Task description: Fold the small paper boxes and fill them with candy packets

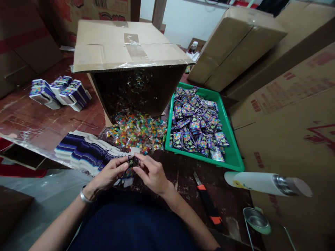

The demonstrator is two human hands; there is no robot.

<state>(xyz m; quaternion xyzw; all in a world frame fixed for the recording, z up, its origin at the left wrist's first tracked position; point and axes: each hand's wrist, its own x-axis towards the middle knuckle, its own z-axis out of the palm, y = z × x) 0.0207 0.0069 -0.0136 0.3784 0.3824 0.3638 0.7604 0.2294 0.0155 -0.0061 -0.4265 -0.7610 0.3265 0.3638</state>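
Left hand (113, 171) and right hand (155, 174) pinching a small printed carton (129, 172) between fingertips at the table's near edge, flattened cartons (87, 151) fanned to the left, clear bags of multicolored candy (138, 130) just beyond, green tray (237, 153) of purple packets (195, 123) far right, utility knife (208, 200) near right.

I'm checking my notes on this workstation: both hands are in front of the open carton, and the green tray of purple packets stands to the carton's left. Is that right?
Not quite: the green tray of purple packets stands to the right of the open carton, as the head view shows. Both the left hand and the right hand are indeed in front of it.
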